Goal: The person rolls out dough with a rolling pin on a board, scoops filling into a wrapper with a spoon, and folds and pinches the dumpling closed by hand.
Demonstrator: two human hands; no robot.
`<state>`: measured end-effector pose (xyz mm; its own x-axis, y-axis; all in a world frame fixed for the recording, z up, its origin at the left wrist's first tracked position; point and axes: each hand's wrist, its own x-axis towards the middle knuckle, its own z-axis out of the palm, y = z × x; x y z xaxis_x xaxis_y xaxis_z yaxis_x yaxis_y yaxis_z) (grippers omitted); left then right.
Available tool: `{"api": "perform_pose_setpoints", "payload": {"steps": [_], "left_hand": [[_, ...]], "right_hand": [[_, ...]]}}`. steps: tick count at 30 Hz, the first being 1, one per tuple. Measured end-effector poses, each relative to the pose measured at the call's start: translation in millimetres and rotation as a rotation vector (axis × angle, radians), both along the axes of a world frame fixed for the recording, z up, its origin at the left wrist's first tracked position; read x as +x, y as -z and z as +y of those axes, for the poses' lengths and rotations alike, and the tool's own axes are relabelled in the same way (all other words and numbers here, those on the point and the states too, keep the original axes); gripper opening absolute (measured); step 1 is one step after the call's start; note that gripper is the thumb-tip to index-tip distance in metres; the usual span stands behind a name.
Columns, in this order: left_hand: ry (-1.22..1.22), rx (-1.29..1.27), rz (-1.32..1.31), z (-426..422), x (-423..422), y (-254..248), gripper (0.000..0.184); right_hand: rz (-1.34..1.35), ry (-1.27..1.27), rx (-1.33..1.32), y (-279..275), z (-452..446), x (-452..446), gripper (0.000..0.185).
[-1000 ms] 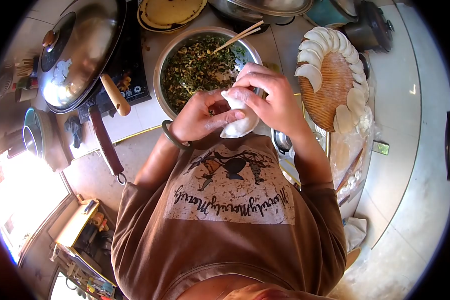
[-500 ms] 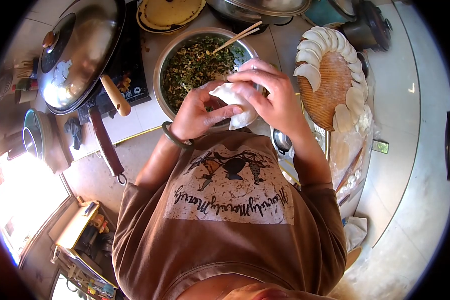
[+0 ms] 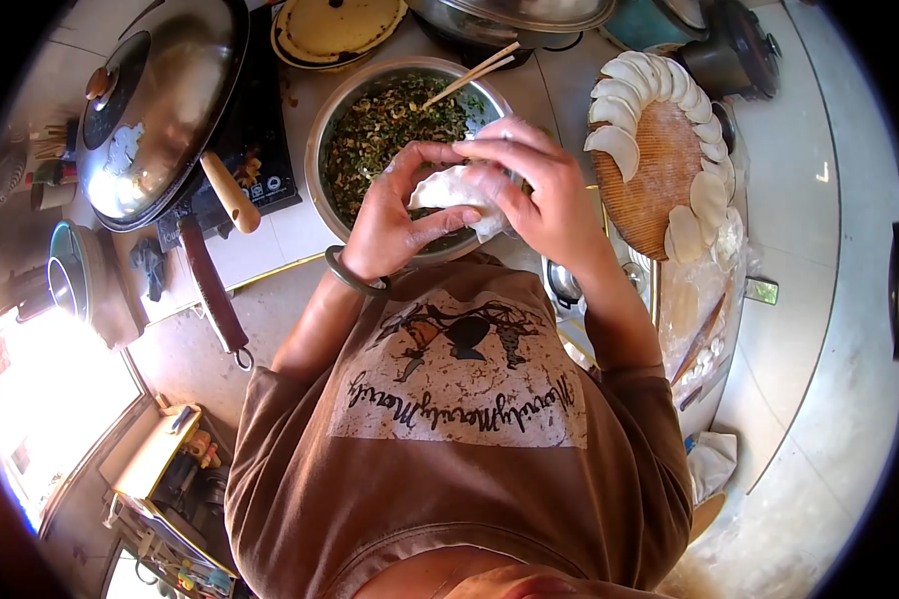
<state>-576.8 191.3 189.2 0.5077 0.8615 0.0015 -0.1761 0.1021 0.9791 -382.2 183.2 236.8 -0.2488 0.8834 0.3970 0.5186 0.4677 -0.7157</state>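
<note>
Between my two hands is a white, floury dumpling (image 3: pixel 448 190), folded over, held above the near rim of a metal bowl (image 3: pixel 319 165). My left hand (image 3: pixel 402 215) grips its left side, with the thumb along the lower edge. At the right, my right hand (image 3: pixel 544 185) pinches the dough, its fingers reaching over the top and partly covering it. Chopped green filling (image 3: pixel 390 125) fills the bowl, and a pair of chopsticks (image 3: pixel 474 74) leans in it at the back right.
To the right, a round woven tray (image 3: pixel 659 150) carries several folded dumplings and flat wrappers along its edge. A lidded pan (image 3: pixel 160 110) sits on the induction cooker (image 3: pixel 275 150) at left, its long handle jutting toward me. A rolling pin (image 3: pixel 701 339) lies at the right.
The dumpling has tilted flatter and shifted slightly left. My left fingers have risen to meet my right fingertips above it. Both hands still hold it.
</note>
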Motion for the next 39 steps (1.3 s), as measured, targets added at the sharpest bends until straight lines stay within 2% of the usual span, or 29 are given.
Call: {"api": "perform_pose_setpoints", "payload": {"steps": [5, 8, 14, 17, 23, 26, 29, 32, 35, 39], "left_hand": [[0.001, -0.049, 0.0, -0.4, -0.2, 2.7, 0.066], [-0.025, -0.032, -0.003, -0.8, 0.5, 3.1, 0.067], [-0.001, -0.125, -0.067, -3.0, 1.1, 6.8, 0.068], [-0.042, -0.119, -0.121, -3.9, 3.3, 5.6, 0.068], [-0.04, -0.106, -0.124, -5.2, 5.8, 4.6, 0.066], [-0.061, -0.086, -0.134, -4.1, 5.1, 5.2, 0.064], [-0.058, -0.116, -0.139, -4.7, 5.9, 4.8, 0.063], [-0.067, -0.069, -0.159, -4.0, 7.8, 4.5, 0.061], [-0.098, -0.08, -0.17, -2.6, 7.5, 5.1, 0.06], [-0.099, -0.087, -0.178, -4.2, 8.3, 6.7, 0.058]], "right_hand": [[-0.088, -0.033, 0.104, 1.6, 0.1, 6.5, 0.006], [0.035, 0.038, 0.048, -0.9, -1.6, 1.5, 0.006], [-0.08, 0.023, 0.127, -0.7, -3.4, 5.6, 0.006], [0.024, 0.059, 0.071, -5.5, -4.1, 3.5, 0.007], [-0.093, 0.041, 0.152, 1.5, -4.2, 8.0, 0.01], [-0.04, 0.078, 0.075, -2.6, -6.7, 10.9, 0.008], [-0.105, 0.071, 0.119, -0.7, -8.7, 10.4, 0.006], [-0.042, 0.093, 0.142, -2.8, -6.8, 7.6, 0.005], [-0.079, 0.117, 0.053, 1.0, -10.9, 15.2, 0.006], [-0.087, 0.127, 0.162, -1.1, -10.1, 8.1, 0.006]]}}
